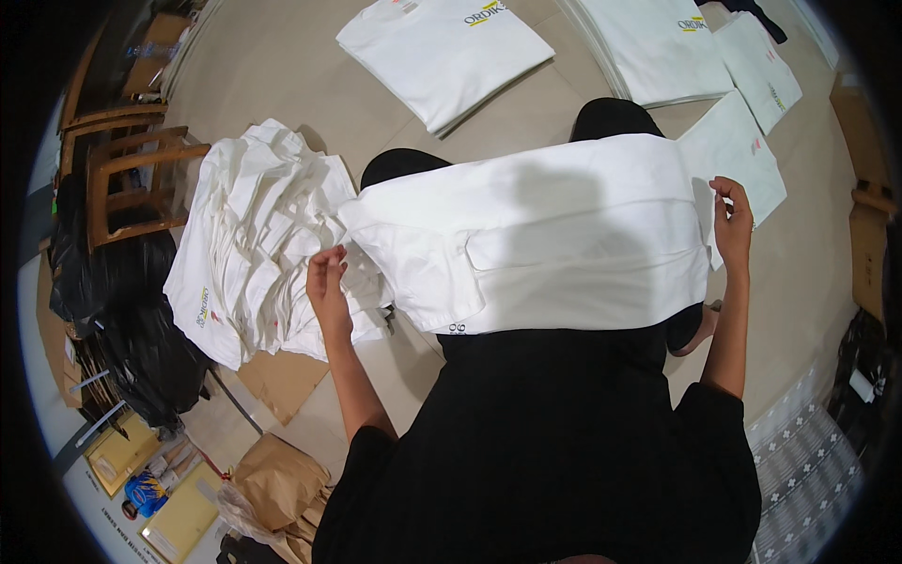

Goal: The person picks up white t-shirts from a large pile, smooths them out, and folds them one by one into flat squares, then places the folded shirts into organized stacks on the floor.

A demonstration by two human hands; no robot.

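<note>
A white T-shirt [583, 235] lies across my lap, folded into a long strip. Its sleeve end is at the left, with a loose flap of cloth there. Just beyond that end my left hand [329, 287] hovers in front of a heap of white shirts [254, 235], its fingers bent and slightly apart. Past the strip's right end my right hand [733, 221] is raised, with fingers curled and a gap between thumb and forefinger. Neither hand visibly grips cloth. A shadow falls over the middle of the shirt.
Folded white shirts [442, 56] rest on the tiled floor ahead, with another stack [658, 47] and single folded shirts [752, 160] to the right. At left are a wooden chair [141, 179] and black plastic bags [141, 348]. A brown paper bag [277, 479] stands lower left; cardboard boxes [864, 244] line the right.
</note>
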